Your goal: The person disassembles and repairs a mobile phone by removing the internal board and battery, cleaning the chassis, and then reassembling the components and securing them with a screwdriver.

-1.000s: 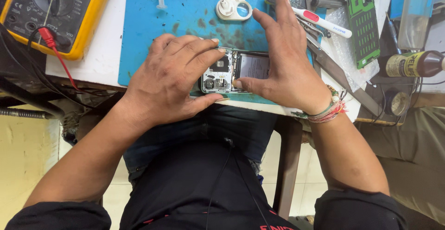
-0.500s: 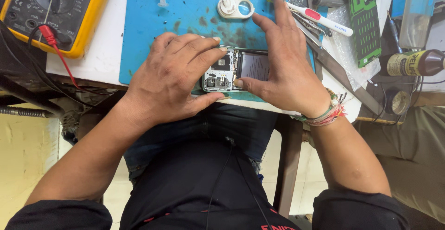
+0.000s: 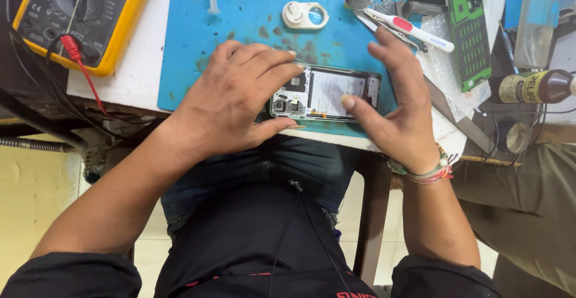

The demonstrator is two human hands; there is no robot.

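Opened phone (image 3: pixel 327 94) lying flat on blue mat (image 3: pixel 240 22) at surface's near edge, left hand (image 3: pixel 237 103) gripping its camera end, right hand (image 3: pixel 399 112) thumbing the battery, grip loose; judging it light, stiff, fragile inside, best gripped by frame edges.

one head-worn view looks steeply down, close over the workbench (image 3: pixel 120 76).

Opened phone's (image 3: pixel 327 94) left end under left hand (image 3: pixel 237 103)

A blue mat (image 3: pixel 240 22) (blotched with dark stains), a yellow-cased multimeter (image 3: pixel 78 16), a green circuit board (image 3: pixel 468 34).
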